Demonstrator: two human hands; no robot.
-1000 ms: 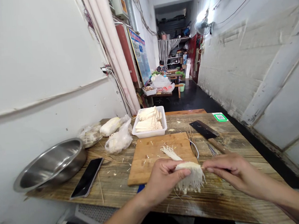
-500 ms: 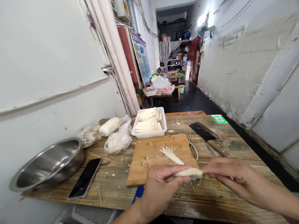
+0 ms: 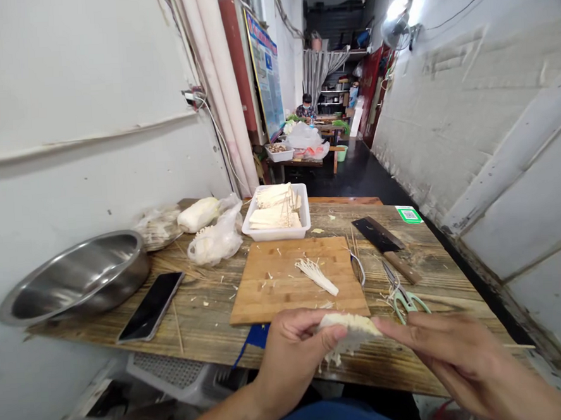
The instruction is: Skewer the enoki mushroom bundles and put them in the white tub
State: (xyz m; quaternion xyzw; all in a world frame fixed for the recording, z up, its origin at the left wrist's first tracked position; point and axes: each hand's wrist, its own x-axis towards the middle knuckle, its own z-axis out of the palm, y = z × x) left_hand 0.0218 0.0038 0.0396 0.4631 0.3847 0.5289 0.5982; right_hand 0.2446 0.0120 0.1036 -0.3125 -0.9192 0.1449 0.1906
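Observation:
My left hand point(image 3: 293, 348) pinches a flattened bunch of enoki mushrooms point(image 3: 348, 325) between thumb and fingers, its cut edge facing up and its thin stems hanging below. At the right end of that bunch, my right hand point(image 3: 455, 351) touches the edge with its index fingertip. Its other fingers are curled and blurred; whatever they hold is hidden. Beyond the hands, a smaller enoki bunch point(image 3: 317, 276) lies on the wooden cutting board point(image 3: 259, 287). Green-handled scissors point(image 3: 404, 299) rest just past my right hand, near a cleaver point(image 3: 382, 238).
A white tray point(image 3: 277, 233) of enoki stands behind the board. Bagged mushrooms point(image 3: 216, 238), a phone point(image 3: 151, 306) and a steel basin point(image 3: 80, 279) are at the left. Below the table edge sits a blue container point(image 3: 336, 419). A person point(image 3: 305, 110) sits far back.
The view has tipped downward, bringing the scissors handles and blue container into sight. The held enoki has turned edge-up. My right fingers have moved against its end; the thin stick seen there earlier is hidden.

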